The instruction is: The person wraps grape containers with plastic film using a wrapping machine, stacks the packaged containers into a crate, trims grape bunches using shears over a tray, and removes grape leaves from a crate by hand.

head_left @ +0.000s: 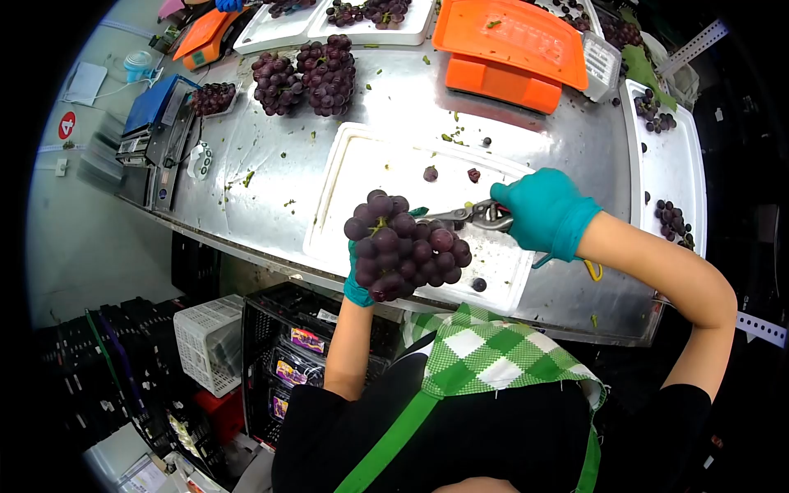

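Steel bench [263, 148] with stem scraps [249, 178] scattered across it, big orange scale [509, 41] on the far side; my left hand [359, 287] has a dark grape bunch [403, 251] gripped from underneath, mostly hidden by it, held up over the white tray [341, 160]; my right hand [546, 214] is wrapped round the pruning shears [489, 216], pointed at the bunch; imo a sloppy blade angle could nick good fruit or my left hand, and a loose grip could drop the lot.
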The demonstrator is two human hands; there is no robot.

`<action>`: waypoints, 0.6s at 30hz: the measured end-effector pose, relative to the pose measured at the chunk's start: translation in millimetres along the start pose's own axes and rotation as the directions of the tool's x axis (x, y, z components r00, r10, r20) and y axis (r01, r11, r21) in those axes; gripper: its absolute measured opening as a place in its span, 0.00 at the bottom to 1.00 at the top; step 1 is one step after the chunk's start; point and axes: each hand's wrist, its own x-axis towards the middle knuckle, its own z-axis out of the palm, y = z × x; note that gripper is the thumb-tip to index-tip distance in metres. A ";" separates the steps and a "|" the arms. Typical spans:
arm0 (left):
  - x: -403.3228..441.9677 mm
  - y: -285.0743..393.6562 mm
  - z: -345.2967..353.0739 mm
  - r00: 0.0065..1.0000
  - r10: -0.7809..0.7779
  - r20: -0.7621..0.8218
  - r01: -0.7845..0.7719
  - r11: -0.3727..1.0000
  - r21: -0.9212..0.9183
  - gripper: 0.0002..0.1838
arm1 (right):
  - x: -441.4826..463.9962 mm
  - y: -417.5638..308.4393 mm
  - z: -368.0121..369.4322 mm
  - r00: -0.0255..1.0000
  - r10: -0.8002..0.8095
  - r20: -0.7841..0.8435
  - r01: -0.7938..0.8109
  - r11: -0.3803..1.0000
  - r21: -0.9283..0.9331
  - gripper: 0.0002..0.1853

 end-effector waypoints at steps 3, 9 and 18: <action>-2.8 -5.5 -33.6 0.990 0.105 -0.090 -0.099 0.992 0.074 0.16 | -7.0 8.4 -0.4 0.997 0.046 -0.057 -0.044 0.998 0.040 0.10; -2.6 -2.4 14.3 0.993 0.115 0.033 -0.111 0.988 -0.110 0.17 | -14.5 12.3 12.0 0.976 0.053 -0.211 -0.020 0.987 0.157 0.12; 18.1 19.9 58.6 0.532 0.196 0.823 -0.020 -0.969 0.245 0.20 | -22.2 -13.2 20.5 0.949 0.212 -0.235 -0.019 0.781 0.625 0.18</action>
